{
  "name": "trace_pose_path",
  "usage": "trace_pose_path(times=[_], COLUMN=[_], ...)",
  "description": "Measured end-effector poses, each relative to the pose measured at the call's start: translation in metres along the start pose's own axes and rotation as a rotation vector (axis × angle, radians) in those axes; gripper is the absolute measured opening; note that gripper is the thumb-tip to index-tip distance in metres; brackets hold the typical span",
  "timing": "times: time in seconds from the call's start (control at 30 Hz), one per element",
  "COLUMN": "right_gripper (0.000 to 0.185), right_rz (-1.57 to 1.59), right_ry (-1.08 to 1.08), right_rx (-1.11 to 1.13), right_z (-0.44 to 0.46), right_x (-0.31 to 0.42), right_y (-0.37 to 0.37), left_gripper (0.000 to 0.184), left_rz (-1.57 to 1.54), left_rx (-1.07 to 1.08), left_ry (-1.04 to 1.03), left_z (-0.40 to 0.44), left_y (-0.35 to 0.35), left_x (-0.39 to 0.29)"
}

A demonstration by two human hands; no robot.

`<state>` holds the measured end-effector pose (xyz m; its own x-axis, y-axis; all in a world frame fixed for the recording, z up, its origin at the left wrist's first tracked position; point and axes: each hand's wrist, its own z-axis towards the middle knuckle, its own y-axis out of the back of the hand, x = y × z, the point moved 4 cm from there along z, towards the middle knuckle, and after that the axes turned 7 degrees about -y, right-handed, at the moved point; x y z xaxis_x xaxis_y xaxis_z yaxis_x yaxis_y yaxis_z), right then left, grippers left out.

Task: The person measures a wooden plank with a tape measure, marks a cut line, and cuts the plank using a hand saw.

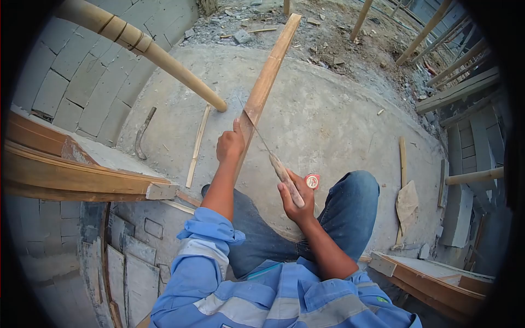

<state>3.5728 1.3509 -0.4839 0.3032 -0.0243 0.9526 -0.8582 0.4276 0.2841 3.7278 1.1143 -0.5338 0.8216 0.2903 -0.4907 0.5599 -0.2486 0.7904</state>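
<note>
A long wooden plank [268,76] slants up from beside my left knee to the top of the head view. My left hand [229,144] is closed around the plank's left edge, its thumb pointing up near the blade. In my right hand [298,198] is the straight, worn handle of a hand saw [262,139]. Its thin blade shows nearly edge-on and lies across the plank just beyond my left hand; the teeth cannot be made out. A round red-and-white tape measure [312,181] sits on the concrete beside my right hand.
A bamboo pole [164,65] leans down onto the concrete slab [339,126] at left. A thin wood strip [198,147] and a bent metal bar [144,133] lie nearby. Wooden frames [82,169] flank me. Rubble [339,52] and poles stand beyond the slab.
</note>
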Motion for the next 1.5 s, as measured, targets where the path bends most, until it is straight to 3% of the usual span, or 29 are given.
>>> trace_pose_path(times=[0.1,0.2,0.27,0.3,0.37,0.43,0.47,0.57,0.6,0.7,0.77,0.87,0.93,1.03,1.1,1.2,1.3,1.37,1.43,1.5], right_gripper=[0.04,0.042,0.045,0.048,0.045,0.042,0.041,0.04,0.039,0.041,0.042,0.039,0.039,0.041,0.042,0.041,0.039,0.039,0.039,0.044], right_rz=[-0.01,0.058,-0.04,-0.081,-0.062,-0.059,-0.076,0.016,0.075,-0.02,-0.038,0.063,0.099,0.016,-0.007,-0.051,0.01,0.027,0.087,0.037], right_ry=[0.073,-0.028,0.163,0.103,0.163,0.057,0.125,0.013,-0.049,0.12,0.201,-0.047,0.04,-0.057,0.185,0.116,0.064,0.045,-0.018,0.048], right_rx=[-0.002,0.061,0.019,0.076,0.044,0.042,0.01,0.013,0.067,0.02,-0.007,0.062,-0.014,0.088,-0.031,-0.009,0.023,0.026,0.045,0.085], right_z=[0.12,0.094,0.008,-0.034,0.006,0.044,0.085,0.111,0.091,-0.007,-0.018,0.085,0.13,0.063,-0.016,-0.023,0.082,0.102,0.072,0.004], right_x=[0.007,0.007,-0.004,-0.008,-0.01,-0.01,-0.004,-0.001,0.013,0.001,0.005,0.002,0.011,0.014,0.009,0.013,0.007,0.007,0.016,0.014], right_y=[-0.078,-0.063,-0.012,0.012,0.002,-0.034,-0.063,-0.078,-0.052,0.008,0.017,-0.052,-0.085,-0.035,0.013,0.019,-0.056,-0.066,-0.043,0.002], left_gripper=[0.096,0.097,0.097,0.097,0.098,0.098,0.098,0.099,0.099,0.1,0.099,0.097,0.097,0.097,0.098,0.098,0.098,0.098,0.098,0.1], left_rz=[-0.042,-0.024,-0.003,0.007,0.006,0.014,-0.018,-0.048,-0.025,-0.011,-0.017,-0.021,-0.063,-0.025,-0.004,-0.007,-0.004,-0.017,0.001,0.01], left_rx=[-0.015,0.005,-0.017,0.005,-0.019,0.001,0.0,0.015,-0.002,-0.006,-0.02,-0.008,0.019,-0.027,-0.033,-0.054,-0.022,-0.02,-0.033,-0.047], left_ry=[-0.028,-0.013,-0.014,-0.005,-0.033,-0.033,-0.054,-0.047,-0.042,-0.051,-0.048,-0.039,-0.033,-0.052,-0.053,-0.04,-0.048,-0.053,-0.056,-0.078], left_z=[0.002,0.008,0.019,0.011,0.019,0.001,0.006,0.015,0.016,0.018,0.011,-0.001,-0.002,0.009,0.011,0.005,-0.004,-0.004,-0.001,0.02], left_y=[0.006,0.001,-0.003,-0.011,-0.004,-0.001,0.008,-0.002,-0.006,-0.01,0.002,0.01,0.01,0.002,0.0,0.0,0.018,0.019,0.007,0.006], left_x=[-0.013,0.009,0.014,0.025,0.013,0.013,0.0,0.005,0.011,0.018,0.008,-0.001,-0.003,0.007,0.013,0.012,-0.003,-0.009,0.006,0.006])
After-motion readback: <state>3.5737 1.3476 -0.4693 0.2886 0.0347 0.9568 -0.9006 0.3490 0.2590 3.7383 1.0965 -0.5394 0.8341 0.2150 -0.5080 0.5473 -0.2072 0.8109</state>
